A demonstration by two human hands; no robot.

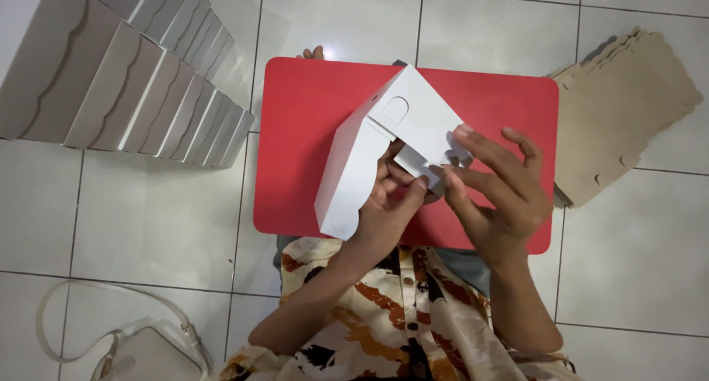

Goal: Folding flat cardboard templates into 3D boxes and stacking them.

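Note:
A white cardboard box (347, 167), half folded, is held above a red lap table (310, 115). My left hand (388, 207) reaches inside it from below, thumb and fingers pinching an inner flap. My right hand (495, 185) grips the flap at the box's right edge, fingertips pressed on the white card. One wavy-edged side panel hangs down on the left. A rounded tab slot shows on the upper panel.
A row of folded white boxes (125, 78) stands on the tiled floor at upper left. A stack of flat brown cardboard blanks (628, 115) lies to the right of the table. A white shoulder bag (140, 351) sits at lower left.

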